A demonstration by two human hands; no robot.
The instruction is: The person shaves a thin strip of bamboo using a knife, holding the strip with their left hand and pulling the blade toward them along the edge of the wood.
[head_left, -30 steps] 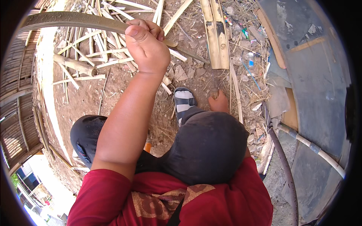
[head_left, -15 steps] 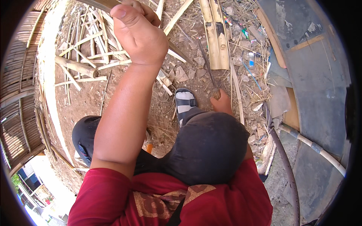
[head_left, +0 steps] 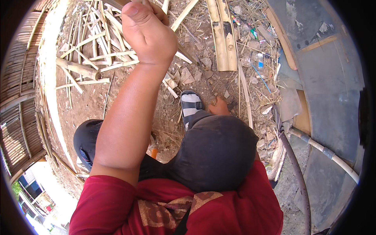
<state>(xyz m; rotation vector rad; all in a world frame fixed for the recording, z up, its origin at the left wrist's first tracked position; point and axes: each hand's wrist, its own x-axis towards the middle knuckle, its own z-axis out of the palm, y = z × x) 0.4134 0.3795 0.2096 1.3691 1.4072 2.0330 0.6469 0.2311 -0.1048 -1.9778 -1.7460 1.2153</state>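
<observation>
My left hand (head_left: 150, 33) is raised at the upper middle, closed around a split bamboo piece (head_left: 186, 54). The piece passes behind the hand and slants down to the right, and its upper end leaves the frame. Low beside my sandalled foot (head_left: 191, 103), my right hand (head_left: 219, 106) is partly hidden by my knee. Its fingers are wrapped round the handle of a long, narrow, dark blade that looks like a machete (head_left: 204, 75). The blade points up and left over the dirt, under the bamboo's lower end.
Loose bamboo strips (head_left: 94, 43) and a short bamboo pole (head_left: 78, 68) lie at the left. Split bamboo halves (head_left: 222, 43) lie ahead. Litter, including a plastic bottle (head_left: 260, 60), edges a grey panel (head_left: 333, 78) at the right. A woven bamboo wall (head_left: 19, 70) stands far left.
My right hand has moved left toward the foot, bringing the machete with it and tilting it more to the left. My left hand has shifted slightly right, still gripping the bamboo.
</observation>
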